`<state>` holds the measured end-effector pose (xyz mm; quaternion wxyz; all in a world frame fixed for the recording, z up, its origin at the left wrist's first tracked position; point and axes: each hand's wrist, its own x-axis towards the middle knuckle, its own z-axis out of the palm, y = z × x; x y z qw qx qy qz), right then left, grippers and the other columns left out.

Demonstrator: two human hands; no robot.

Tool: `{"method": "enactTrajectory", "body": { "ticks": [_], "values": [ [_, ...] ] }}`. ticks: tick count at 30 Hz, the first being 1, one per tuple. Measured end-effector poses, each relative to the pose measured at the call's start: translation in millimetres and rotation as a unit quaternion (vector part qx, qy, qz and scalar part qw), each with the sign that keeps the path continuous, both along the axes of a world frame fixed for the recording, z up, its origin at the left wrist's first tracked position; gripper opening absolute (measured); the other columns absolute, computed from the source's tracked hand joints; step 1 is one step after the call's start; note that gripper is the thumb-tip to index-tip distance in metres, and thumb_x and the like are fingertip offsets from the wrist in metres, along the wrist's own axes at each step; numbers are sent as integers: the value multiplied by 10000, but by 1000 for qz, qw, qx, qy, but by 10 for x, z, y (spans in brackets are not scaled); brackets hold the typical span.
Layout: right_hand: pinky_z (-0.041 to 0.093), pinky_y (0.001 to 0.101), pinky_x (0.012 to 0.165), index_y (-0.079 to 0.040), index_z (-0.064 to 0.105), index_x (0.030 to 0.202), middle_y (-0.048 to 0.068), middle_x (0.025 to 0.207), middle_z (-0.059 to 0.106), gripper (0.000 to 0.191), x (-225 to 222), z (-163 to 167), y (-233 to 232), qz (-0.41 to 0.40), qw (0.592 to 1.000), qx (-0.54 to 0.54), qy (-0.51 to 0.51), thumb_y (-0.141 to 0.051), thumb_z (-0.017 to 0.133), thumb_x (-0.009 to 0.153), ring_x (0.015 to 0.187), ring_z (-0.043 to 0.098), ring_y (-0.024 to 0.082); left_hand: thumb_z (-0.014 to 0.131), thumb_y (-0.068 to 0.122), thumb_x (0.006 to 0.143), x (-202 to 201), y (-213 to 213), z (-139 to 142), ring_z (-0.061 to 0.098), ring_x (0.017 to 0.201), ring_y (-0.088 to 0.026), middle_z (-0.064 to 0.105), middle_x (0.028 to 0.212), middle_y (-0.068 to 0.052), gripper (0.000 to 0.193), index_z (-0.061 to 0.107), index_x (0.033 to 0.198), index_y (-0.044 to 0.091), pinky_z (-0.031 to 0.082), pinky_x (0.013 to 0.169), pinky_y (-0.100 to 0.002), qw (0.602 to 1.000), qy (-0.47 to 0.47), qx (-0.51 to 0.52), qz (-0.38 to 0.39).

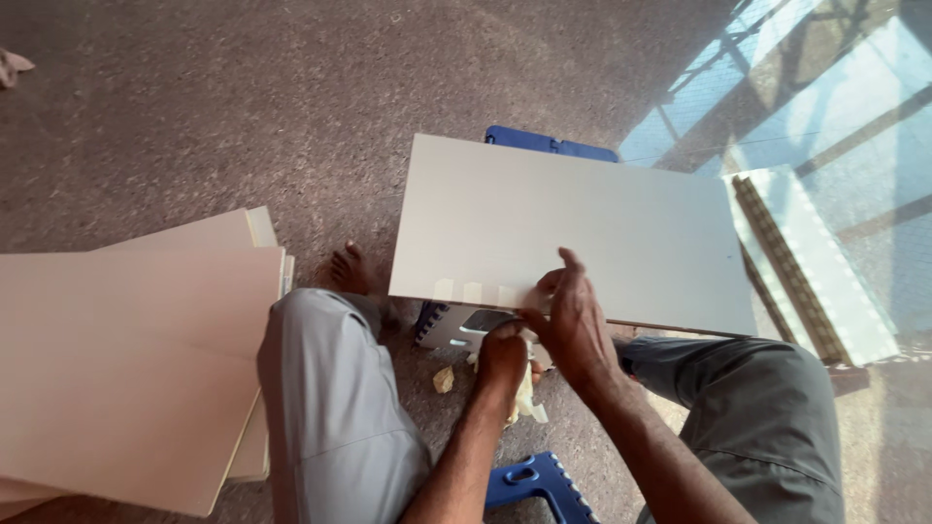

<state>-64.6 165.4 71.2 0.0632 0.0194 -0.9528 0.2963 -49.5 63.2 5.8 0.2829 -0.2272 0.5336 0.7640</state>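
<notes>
The left hand (503,351) sat under the near edge of the white panel (573,228), its fingers hidden, so whether its grip was clenched or released could not be told, and the blue stool (544,144) carrying the panel showed only in parts. One panel lay across that stool between the person's two knees, with a stack of several pale boards (136,369) on the floor at the left and a few torn scraps of tape (443,379) below the edge. The panel was flat, rectangular and matte white, with short strips of pale tape along its near edge, where the right hand (573,320) pinched a strip against it.
</notes>
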Motion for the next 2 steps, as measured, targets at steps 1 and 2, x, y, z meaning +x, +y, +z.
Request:
{"method": "enactTrajectory", "body": {
  "ticks": [1, 2],
  "values": [
    [642, 377, 785, 102, 293, 1480, 267, 1048, 687, 901, 3, -6, -17, 13, 999, 28, 12, -58, 842, 784, 962, 694, 338, 433, 16, 923, 26, -13, 18, 589, 616, -157, 723, 1042, -131, 412, 680, 1251, 46, 509, 543, -299, 1000, -19, 17, -5],
    [641, 381, 812, 101, 298, 1464, 267, 1058, 695, 878, 13, -9, -23, 24, 998, 57, 22, -69, 842, 796, 1008, 687, 348, 430, 38, 940, 80, -33, 35, 598, 633, -155, 726, 1055, -138, 397, 675, 1252, 48, 519, 556, -297, 999, -32, 8, -3]
  ]
}}
